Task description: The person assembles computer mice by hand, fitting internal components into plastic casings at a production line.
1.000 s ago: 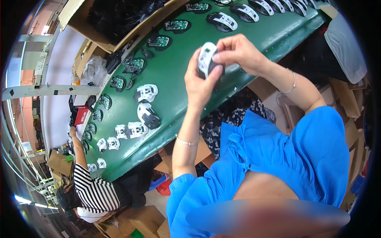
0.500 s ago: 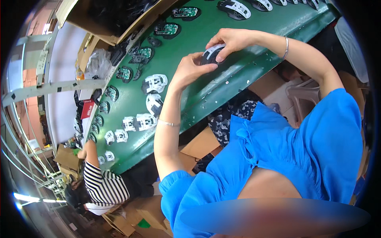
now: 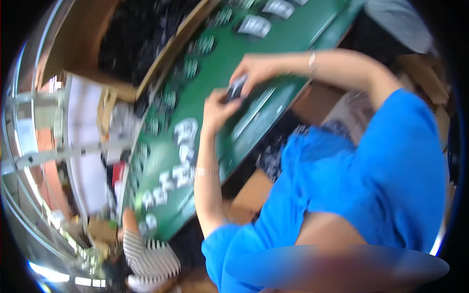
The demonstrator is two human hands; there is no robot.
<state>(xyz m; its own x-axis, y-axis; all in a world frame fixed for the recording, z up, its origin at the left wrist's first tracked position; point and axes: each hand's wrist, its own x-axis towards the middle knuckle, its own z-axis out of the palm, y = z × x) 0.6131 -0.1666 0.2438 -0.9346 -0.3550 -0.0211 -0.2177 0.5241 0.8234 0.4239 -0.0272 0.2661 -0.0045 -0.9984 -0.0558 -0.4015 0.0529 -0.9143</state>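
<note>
Between my two hands is a dark computer mouse with a light patch on top (image 3: 236, 89), raised over the green worktable (image 3: 298, 36). My left hand (image 3: 218, 110) grips its near left side with fingers and thumb. On the far right side, my right hand (image 3: 256, 73) closes round it, thumb toward me. Motion blur smears the details of the mouse. Left of my left hand lie several white mouse shells (image 3: 186, 131) in a line. Beyond the hands, mouse bases with green circuit boards (image 3: 202, 45) run along the table's far edge.
A large cardboard box (image 3: 163, 56) full of black parts stands past the far edge. Light-topped mice (image 3: 254, 26) lie at the table's far right. A co-worker in a striped top (image 3: 152, 259) is at the lower left, one arm at the table. Cardboard (image 3: 253, 193) lies below the near edge.
The whole view has shifted and blurred, and the table and box appear lower. My hands, still around the mouse, now appear farther left and a little lower.
</note>
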